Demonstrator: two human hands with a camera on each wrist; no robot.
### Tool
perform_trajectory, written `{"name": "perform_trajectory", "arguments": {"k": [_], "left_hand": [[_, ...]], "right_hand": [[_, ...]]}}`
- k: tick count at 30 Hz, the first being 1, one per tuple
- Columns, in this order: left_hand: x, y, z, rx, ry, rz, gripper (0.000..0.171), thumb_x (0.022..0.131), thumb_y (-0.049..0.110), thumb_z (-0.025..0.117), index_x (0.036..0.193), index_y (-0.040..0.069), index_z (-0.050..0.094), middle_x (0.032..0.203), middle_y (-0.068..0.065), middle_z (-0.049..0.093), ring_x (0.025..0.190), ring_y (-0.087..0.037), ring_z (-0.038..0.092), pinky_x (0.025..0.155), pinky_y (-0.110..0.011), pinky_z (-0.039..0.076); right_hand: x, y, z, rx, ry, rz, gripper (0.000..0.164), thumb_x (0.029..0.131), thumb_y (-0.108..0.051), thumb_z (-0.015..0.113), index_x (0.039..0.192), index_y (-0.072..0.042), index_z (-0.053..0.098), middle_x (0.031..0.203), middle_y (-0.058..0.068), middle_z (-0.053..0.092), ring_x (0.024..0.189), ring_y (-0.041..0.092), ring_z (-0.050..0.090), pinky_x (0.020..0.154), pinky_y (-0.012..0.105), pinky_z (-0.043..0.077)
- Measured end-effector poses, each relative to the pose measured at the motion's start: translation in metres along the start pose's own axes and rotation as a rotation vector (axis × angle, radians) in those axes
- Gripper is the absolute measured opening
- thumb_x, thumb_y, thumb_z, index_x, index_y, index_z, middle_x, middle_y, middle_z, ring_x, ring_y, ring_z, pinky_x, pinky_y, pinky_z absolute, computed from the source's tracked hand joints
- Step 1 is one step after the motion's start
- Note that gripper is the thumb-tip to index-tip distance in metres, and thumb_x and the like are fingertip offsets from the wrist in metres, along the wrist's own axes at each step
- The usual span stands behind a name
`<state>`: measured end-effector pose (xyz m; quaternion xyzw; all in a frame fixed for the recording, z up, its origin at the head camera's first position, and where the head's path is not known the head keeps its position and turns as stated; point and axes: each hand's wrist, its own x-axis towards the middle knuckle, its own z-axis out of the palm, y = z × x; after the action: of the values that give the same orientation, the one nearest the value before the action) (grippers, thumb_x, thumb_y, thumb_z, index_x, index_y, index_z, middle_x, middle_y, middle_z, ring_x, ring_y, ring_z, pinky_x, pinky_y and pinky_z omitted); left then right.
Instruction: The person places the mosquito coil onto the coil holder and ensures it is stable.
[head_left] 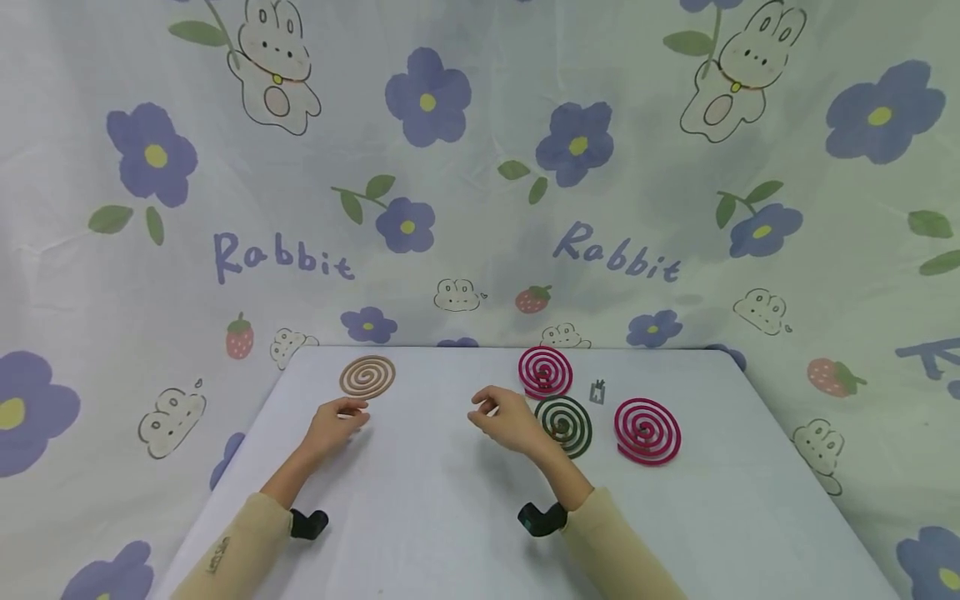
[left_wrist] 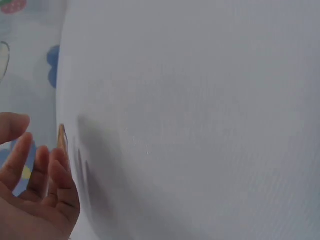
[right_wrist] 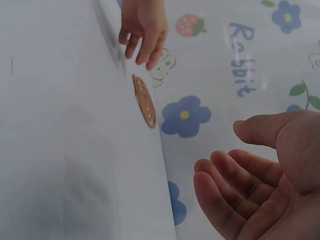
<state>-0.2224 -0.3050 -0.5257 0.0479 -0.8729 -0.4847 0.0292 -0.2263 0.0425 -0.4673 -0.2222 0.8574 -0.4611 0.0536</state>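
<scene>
My left hand (head_left: pixel 335 427) hovers over the left side of the white table with fingers loosely bent and nothing in them. Just beyond its fingertips lies a tan mosquito coil (head_left: pixel 367 377), flat on the table; the right wrist view shows this tan coil (right_wrist: pixel 145 102) too. My right hand (head_left: pixel 510 419), also without anything in it, hangs near the middle, thumb apart from the relaxed fingers. Right beside that wrist a dark green mosquito coil (head_left: pixel 561 427) lies partly overlapped by the hand in the head view. Behind it is a magenta mosquito coil (head_left: pixel 545 372).
A second magenta coil (head_left: pixel 647 432) lies farther right. Between the magenta coils sits a small metal coil stand (head_left: pixel 597 392). The white table (head_left: pixel 420 517) ends at a hanging rabbit-and-flower cloth (head_left: pixel 465 183). Each wrist wears a black camera mount (head_left: pixel 543 518).
</scene>
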Motion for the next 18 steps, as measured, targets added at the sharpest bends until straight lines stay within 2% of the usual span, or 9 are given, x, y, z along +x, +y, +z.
{"name": "perform_trajectory", "arguments": {"k": [4, 8, 12, 15, 18], "left_hand": [[0.015, -0.009, -0.008, 0.078, 0.027, 0.054, 0.028, 0.089, 0.010, 0.069, 0.112, -0.005, 0.065, 0.098, -0.015, 0.062, 0.086, -0.026, 0.062, 0.059, -0.026, 0.051], [0.029, -0.016, -0.016, 0.145, 0.032, 0.112, 0.023, 0.089, 0.010, 0.070, 0.108, -0.003, 0.067, 0.100, -0.017, 0.062, 0.093, -0.032, 0.061, 0.066, -0.030, 0.052], [0.039, -0.026, -0.021, 0.183, 0.012, 0.118, 0.025, 0.088, 0.011, 0.072, 0.109, -0.002, 0.067, 0.102, -0.018, 0.062, 0.095, -0.033, 0.060, 0.073, -0.035, 0.052], [0.043, -0.032, -0.023, 0.211, -0.006, 0.095, 0.030, 0.086, 0.014, 0.074, 0.110, -0.001, 0.067, 0.102, -0.017, 0.062, 0.095, -0.031, 0.058, 0.076, -0.037, 0.050], [0.046, -0.036, -0.023, 0.223, -0.016, 0.104, 0.031, 0.084, 0.014, 0.076, 0.110, 0.000, 0.068, 0.102, -0.017, 0.063, 0.094, -0.030, 0.057, 0.078, -0.039, 0.048]], "right_hand": [[0.012, -0.003, 0.006, 0.016, -0.035, -0.015, 0.025, 0.091, -0.022, 0.069, 0.110, -0.007, 0.065, 0.083, -0.002, 0.062, 0.065, 0.012, 0.061, 0.055, 0.027, 0.051], [0.022, -0.004, 0.012, 0.012, -0.059, 0.003, 0.026, 0.091, -0.023, 0.069, 0.111, -0.007, 0.065, 0.083, -0.002, 0.061, 0.064, 0.012, 0.060, 0.055, 0.027, 0.051], [0.027, -0.004, 0.020, 0.011, -0.079, 0.030, 0.026, 0.091, -0.024, 0.069, 0.111, -0.007, 0.065, 0.083, -0.002, 0.060, 0.065, 0.013, 0.060, 0.056, 0.027, 0.051], [0.028, -0.004, 0.028, 0.032, -0.098, 0.045, 0.027, 0.092, -0.024, 0.068, 0.112, -0.007, 0.065, 0.083, -0.001, 0.060, 0.066, 0.013, 0.061, 0.056, 0.027, 0.051], [0.027, -0.003, 0.036, 0.057, -0.100, 0.054, 0.027, 0.091, -0.023, 0.069, 0.111, -0.005, 0.065, 0.082, -0.001, 0.060, 0.065, 0.013, 0.061, 0.055, 0.028, 0.051]]}}
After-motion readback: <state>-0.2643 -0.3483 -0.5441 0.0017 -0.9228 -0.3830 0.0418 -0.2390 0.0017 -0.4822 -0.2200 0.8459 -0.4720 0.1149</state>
